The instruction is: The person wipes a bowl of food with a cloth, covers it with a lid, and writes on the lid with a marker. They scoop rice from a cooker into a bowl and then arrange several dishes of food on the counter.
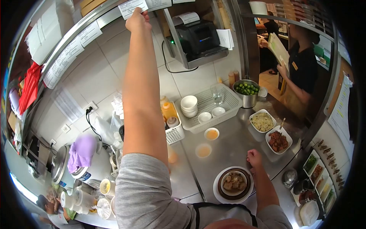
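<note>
High up at the rail, my left hand (137, 21) pinches a printed paper ticket (131, 8) between thumb and fingers. My right hand (254, 157) is a loose fist over the steel counter (232, 149), with nothing visible in it. Just beside it, a dark-rimmed bowl (233, 183) of cooked meat pieces sits on a white plate (218, 191). A small dish of orange sauce (211, 133) lies farther back on the counter.
More tickets (63, 66) line the rail (72, 42). A printer (196, 36) hangs on the wall. A basket (232, 100) holds bowls and a glass. Beside it stand a pot of green limes (246, 89), a fried rice dish (262, 121) and a meat dish (278, 141). A person (303, 65) stands beyond the pass.
</note>
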{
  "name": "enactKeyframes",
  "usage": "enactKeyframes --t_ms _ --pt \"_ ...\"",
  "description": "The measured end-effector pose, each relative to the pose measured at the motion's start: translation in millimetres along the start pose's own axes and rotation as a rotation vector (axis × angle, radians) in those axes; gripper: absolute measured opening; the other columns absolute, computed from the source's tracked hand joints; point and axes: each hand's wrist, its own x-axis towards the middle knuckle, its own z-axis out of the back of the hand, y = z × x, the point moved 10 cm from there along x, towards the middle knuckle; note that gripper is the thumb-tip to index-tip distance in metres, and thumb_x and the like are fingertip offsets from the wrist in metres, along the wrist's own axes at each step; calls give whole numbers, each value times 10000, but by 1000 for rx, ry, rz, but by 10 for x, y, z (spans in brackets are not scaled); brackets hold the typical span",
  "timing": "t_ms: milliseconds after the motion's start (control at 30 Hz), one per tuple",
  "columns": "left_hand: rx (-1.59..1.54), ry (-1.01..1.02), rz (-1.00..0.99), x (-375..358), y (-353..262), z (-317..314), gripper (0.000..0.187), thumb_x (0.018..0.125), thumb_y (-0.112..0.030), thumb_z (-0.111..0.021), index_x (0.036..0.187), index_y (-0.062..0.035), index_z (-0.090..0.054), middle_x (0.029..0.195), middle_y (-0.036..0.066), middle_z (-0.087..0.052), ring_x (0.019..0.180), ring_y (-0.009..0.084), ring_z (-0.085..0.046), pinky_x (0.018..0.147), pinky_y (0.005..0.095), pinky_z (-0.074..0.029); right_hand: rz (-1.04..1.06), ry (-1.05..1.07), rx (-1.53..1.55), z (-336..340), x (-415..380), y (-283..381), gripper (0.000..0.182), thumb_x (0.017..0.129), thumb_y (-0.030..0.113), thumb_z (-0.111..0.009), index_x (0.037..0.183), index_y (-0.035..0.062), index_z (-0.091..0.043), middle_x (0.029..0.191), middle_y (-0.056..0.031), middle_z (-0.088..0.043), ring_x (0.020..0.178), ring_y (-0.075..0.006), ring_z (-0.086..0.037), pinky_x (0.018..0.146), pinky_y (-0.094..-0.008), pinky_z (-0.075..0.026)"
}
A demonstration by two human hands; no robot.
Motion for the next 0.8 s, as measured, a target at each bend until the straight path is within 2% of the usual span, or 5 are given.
enactKeyframes --t_ms 300,400,500,633,800 --pt "-29 -159 -13 160 -453 614 535 736 -456 -523 1020 -14 -422 922 102 -439 798 218 -458 547 299 -373 32 -2 38 -6 50 -57 52 764 58 -471 776 33 -515 593 -22 -498 453 -84 -469 418 -212 -394" --pt "-42 -234 -151 268 -927 991 437 748 -363 -554 967 -1 -448 827 92 -475 679 198 -485 496 266 -377 68 7 53 -9 43 -16 49 763 57 -471 771 33 -513 586 -23 -491 442 -88 -463 413 -212 -391" --pt "-29 -103 -179 496 -1122 1076 274 754 -197 -557 908 10 -466 751 92 -523 570 176 -506 458 240 -384 92 4 18 -5 36 11 48 764 57 -471 769 32 -511 588 -23 -490 444 -89 -462 413 -209 -390" --pt "59 -82 -94 379 -1017 1005 183 709 -23 -538 878 8 -473 714 104 -545 535 166 -527 442 239 -402 96 -9 -33 10 44 23 49 762 61 -476 762 28 -511 592 -27 -490 444 -90 -459 415 -210 -392" --pt "62 -5 -55 245 -741 720 205 702 2 -532 893 10 -460 727 101 -552 536 181 -543 416 235 -392 114 -18 -54 21 71 -11 56 763 65 -475 749 24 -510 589 -28 -488 442 -88 -457 409 -214 -394"
